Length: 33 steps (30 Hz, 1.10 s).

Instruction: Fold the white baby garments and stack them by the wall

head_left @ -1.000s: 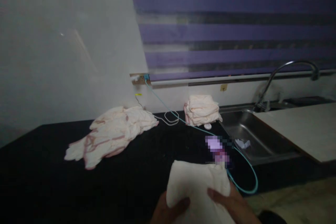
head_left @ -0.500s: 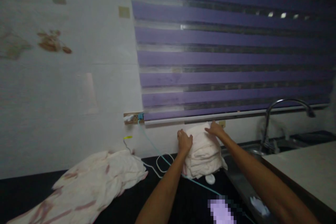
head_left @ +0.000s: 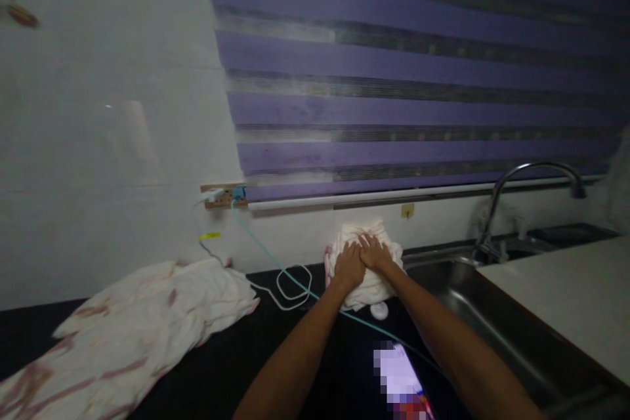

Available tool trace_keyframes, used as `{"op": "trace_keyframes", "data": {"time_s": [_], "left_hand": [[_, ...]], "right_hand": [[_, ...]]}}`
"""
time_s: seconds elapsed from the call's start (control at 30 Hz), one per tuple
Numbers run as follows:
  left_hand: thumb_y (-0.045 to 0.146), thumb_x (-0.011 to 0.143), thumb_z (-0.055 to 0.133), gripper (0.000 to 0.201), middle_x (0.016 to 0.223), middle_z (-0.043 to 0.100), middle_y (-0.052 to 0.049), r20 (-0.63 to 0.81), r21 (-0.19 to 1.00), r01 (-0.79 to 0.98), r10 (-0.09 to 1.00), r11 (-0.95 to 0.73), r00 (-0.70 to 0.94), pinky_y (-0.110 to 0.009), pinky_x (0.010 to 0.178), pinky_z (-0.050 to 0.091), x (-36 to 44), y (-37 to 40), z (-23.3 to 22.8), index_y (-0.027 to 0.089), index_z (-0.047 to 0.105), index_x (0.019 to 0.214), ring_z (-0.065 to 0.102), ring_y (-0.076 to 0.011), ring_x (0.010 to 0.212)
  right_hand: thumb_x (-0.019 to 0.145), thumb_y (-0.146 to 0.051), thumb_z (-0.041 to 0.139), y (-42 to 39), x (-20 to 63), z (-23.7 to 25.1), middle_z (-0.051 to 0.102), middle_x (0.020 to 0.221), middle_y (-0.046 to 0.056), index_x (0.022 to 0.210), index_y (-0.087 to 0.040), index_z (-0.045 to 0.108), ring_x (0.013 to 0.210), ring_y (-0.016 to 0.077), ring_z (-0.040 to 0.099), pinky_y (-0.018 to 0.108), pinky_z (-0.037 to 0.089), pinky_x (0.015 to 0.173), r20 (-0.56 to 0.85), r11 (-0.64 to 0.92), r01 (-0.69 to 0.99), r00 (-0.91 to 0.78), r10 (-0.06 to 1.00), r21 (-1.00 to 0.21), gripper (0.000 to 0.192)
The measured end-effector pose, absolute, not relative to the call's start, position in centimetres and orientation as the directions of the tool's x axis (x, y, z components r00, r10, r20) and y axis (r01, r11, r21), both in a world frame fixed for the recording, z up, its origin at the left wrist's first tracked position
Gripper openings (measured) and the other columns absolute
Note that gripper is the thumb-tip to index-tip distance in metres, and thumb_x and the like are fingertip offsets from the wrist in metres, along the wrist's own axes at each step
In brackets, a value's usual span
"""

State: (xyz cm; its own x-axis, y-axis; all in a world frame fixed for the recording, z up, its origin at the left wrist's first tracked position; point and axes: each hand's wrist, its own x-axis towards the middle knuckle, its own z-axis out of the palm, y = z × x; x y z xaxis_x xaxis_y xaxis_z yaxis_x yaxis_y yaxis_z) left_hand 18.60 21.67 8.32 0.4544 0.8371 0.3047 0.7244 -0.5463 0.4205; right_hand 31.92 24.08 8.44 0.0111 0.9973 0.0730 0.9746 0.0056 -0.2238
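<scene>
Hands press flat, side by side, on the stack at the counter's back edge: left hand and right hand touching, palms down, gripping nothing. Sink lies just right; cable and loose cloths lie left, with bare counter between.

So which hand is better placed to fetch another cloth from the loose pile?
Left, probably. Both hands press flat on the folded stack, but the left hand is on the side nearer the loose pile; the right hand would cross over.

Both arms stretch straight forward, forearms bare. The left hand and right hand lie flat, palms down, side by side with fingers spread and nearly touching.
</scene>
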Motion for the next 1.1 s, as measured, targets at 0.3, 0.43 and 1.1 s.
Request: {"op": "trace_keyframes", "data": {"time_s": [0.3,0.43,1.1], "left_hand": [[0.036,0.092,0.057,0.063,0.172,0.032,-0.003,0.308,0.459,0.709,0.844,-0.536,0.439,-0.055,0.130,0.024,3.9,6.2,4.7,0.035,0.051,0.156,0.023,-0.0303,0.161],[0.038,0.097,0.046,0.056,0.165,0.046,-0.010,0.275,0.306,0.921,0.949,-0.241,0.157,-0.053,0.128,0.032,-7.3,4.8,2.8,0.023,0.060,0.149,0.039,-0.0313,0.155],[0.045,0.107,0.029,0.061,0.169,0.036,-0.016,0.172,0.045,0.998,0.984,-0.052,0.044,-0.056,0.123,0.030,-11.5,3.7,0.2,0.020,0.043,0.161,0.033,-0.0370,0.157]], "right_hand": [[0.106,-0.036,0.026,23.3,31.4,8.7,0.018,0.176,0.005,0.168,-0.024,0.023,0.162,0.0270,0.017,0.052,0.020,0.127,0.108,0.000,0.986,0.018,0.994,-0.167,0.064],[0.105,-0.033,0.028,22.1,30.9,8.8,0.021,0.176,0.007,0.168,-0.023,0.025,0.161,0.0278,0.018,0.054,0.019,0.127,0.137,-0.012,0.987,0.035,0.990,-0.162,0.064],[0.104,-0.038,0.038,0.2,8.4,1.1,0.033,0.171,0.010,0.163,-0.021,0.038,0.159,0.0316,0.027,0.054,0.021,0.128,0.159,0.326,0.865,-0.286,0.945,-0.381,0.062]]}}
